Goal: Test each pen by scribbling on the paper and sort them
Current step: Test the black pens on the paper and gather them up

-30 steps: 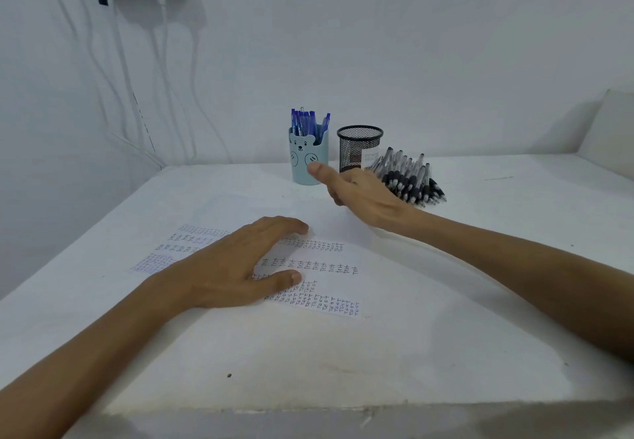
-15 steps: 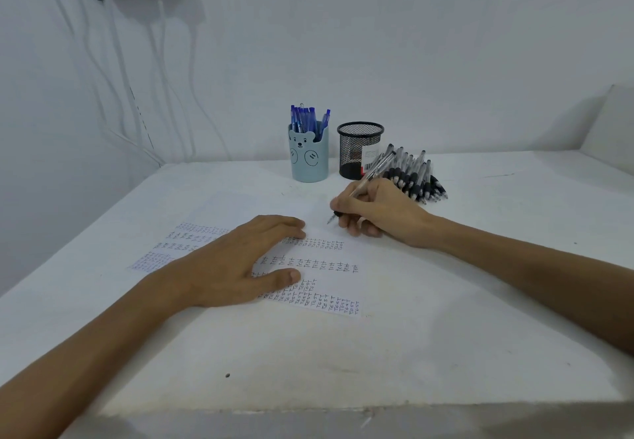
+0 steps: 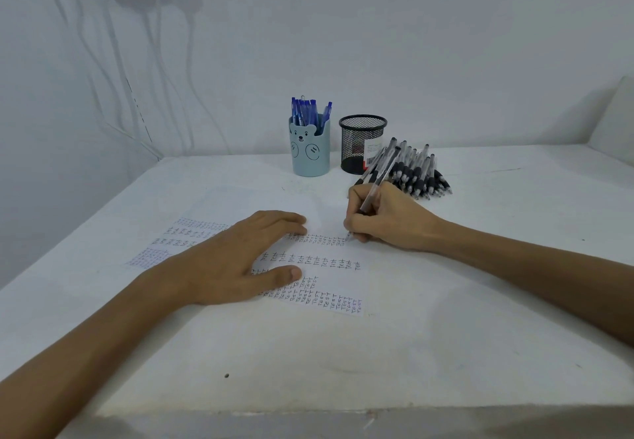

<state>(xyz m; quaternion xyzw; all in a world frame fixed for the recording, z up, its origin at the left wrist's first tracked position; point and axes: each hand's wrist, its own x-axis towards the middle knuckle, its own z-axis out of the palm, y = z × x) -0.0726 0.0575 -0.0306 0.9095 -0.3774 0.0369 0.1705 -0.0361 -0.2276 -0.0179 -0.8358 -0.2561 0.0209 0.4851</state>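
head view, right hand (image 3: 387,219) gripping pen (image 3: 375,181) on paper (image 3: 329,267), left hand (image 3: 233,260) flat, fingers straight

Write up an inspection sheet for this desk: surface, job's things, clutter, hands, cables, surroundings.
Surface: white table, with paper lying flat on it, carrying rows of handwriting.
Job's things: pen in use; blue pens upright in bear cup; black mesh cup beside it; pile of black-grip pens lying to its right.
Clutter: one dark speck near the front edge.
Hands: left hand flat on the paper; right hand grips the pen, tip at the paper.
Cables: white cables hang at upper left.
Surroundings: white wall; pale object at far right, unclear.
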